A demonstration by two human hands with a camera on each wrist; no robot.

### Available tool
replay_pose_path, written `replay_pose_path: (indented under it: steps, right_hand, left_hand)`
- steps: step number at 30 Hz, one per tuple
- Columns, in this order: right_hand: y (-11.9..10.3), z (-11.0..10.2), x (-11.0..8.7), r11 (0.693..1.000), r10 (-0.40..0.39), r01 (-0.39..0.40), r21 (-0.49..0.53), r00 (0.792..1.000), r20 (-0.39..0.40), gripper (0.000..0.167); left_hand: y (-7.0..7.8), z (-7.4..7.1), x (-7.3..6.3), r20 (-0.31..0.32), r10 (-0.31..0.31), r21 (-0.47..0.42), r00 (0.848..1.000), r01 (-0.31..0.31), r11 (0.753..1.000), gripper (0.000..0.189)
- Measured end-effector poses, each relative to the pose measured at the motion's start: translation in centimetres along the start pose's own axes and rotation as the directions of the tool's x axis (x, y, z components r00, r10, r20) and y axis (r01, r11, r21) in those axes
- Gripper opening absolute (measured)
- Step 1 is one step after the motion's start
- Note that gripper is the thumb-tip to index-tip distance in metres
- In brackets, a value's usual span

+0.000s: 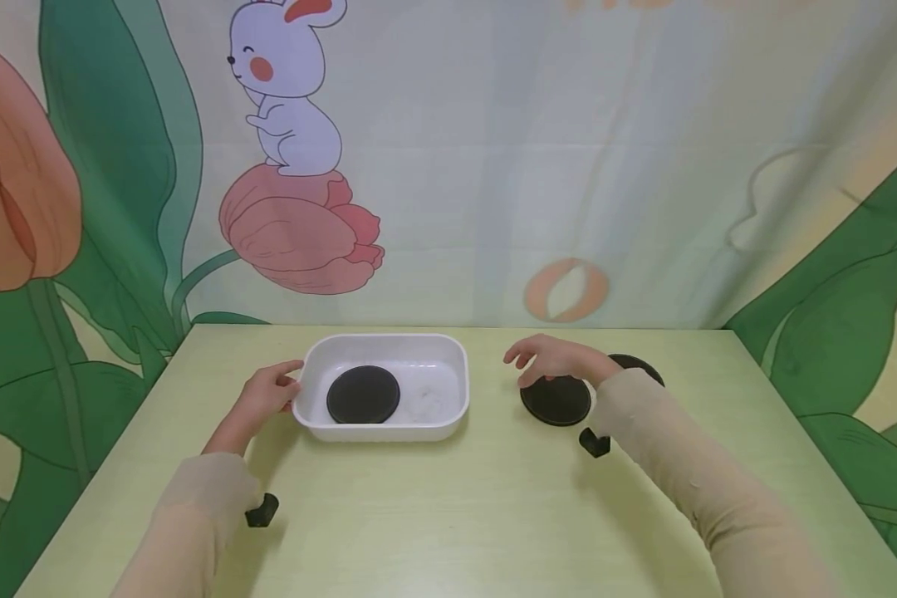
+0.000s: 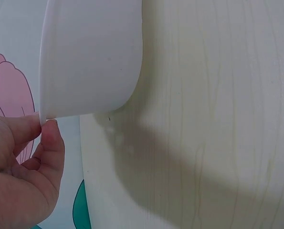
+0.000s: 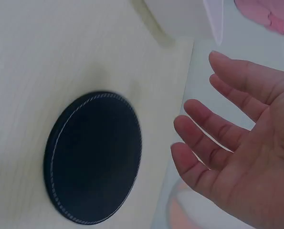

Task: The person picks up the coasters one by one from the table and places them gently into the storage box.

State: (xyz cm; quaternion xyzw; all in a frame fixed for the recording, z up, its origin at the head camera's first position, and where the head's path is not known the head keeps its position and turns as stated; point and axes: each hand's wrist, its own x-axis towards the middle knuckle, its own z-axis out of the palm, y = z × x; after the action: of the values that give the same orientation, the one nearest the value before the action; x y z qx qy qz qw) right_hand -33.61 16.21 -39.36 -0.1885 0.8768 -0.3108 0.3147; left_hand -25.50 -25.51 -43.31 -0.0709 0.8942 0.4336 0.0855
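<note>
A white rectangular tray [image 1: 389, 433] stands near the back of the table, and a black round coaster [image 1: 363, 394] lies inside its left half. My left hand [image 1: 262, 392] is at the tray's left end; the left wrist view shows its thumb and finger pinching the tray rim [image 2: 43, 90]. Right of the tray, my right hand [image 1: 556, 359] hovers with loosely bent, spread fingers and holds nothing. Below it on the table lies a second coaster [image 1: 556, 405], whose pale edge stitching shows in the right wrist view [image 3: 94, 162]. A third black disc [image 1: 640, 366] is partly hidden behind the right forearm.
The light wood-grain table [image 1: 433, 515] ends at a hanging cloth [image 1: 433, 166] printed with a rabbit, tulips and leaves. Black wrist-worn pieces stick out beside the left sleeve [image 1: 183, 507] and the right sleeve [image 1: 680, 465].
</note>
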Motion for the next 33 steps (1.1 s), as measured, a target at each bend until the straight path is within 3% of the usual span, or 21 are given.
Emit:
replay_pose_path:
  steps: [15, 33]
  right_hand:
    - [6.2, -0.9, 0.0, 0.996, -0.027, 0.039, 0.079, 0.989, -0.144, 0.055]
    - [8.4, -0.3, 0.8, 0.992, 0.037, -0.009, 0.125, 0.973, -0.227, 0.055]
  left_hand:
    - [0.1, 0.1, 0.2, 0.002, -0.035, -0.006, 0.999, 0.035, 0.999, 0.047]
    - [0.3, 0.0, -0.1, -0.004, -0.038, -0.005, 0.999, 0.038, 0.999, 0.047]
